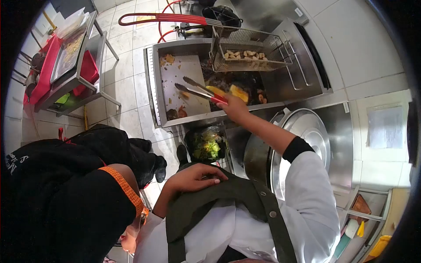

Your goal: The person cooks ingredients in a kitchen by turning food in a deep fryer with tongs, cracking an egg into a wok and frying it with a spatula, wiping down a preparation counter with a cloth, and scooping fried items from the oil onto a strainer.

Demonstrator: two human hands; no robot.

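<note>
My right hand (236,109) is closed around the red grips of metal tongs (199,92) over the fryer (153,87). The tong arms are spread, their dark tips pointing left above a pale, crumb-strewn surface, with nothing between them. Close by my right hand, a golden-yellow fried piece (239,94) lies at the dark oil (215,79). A wire fry basket (278,46) with a long red handle hangs over the far side, holding several pale pieces (245,55). My left hand (193,178) lies on the dark apron (232,188) at my front, fingers loosely extended, holding nothing.
Below the fryer stands a black bin (187,142) with green scraps. Right of it are a large pot (256,153) and a round metal lid (313,131). A person in black (74,188) is close on my left. A metal cart (87,76) carries trays at the upper left.
</note>
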